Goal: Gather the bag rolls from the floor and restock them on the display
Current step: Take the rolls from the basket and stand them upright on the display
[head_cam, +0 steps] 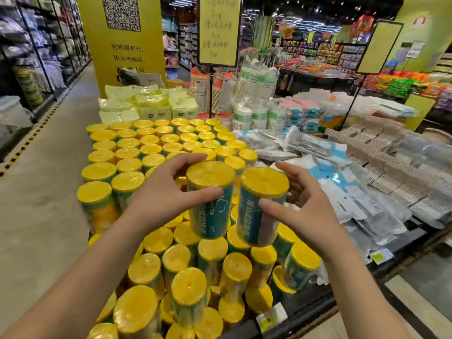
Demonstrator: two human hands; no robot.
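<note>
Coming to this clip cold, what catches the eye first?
Two yellow-topped, teal-labelled rolls at centre: the left bag roll gripped by the left hand, the right bag roll by the right hand. Beneath and behind them, a dense field of identical rolls fills the display. A yellow QR-code pillar rises behind.

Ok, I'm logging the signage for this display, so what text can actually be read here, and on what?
"购物得积分," / "积分当钱花,": yellow pillar, below its QR code.
"大号": teal-labelled, yellow-topped bag roll in the left hand.
Matching roll in the right hand: characters too blurred.
Handwritten yellow board, shelf price tag: unreadable.
</note>
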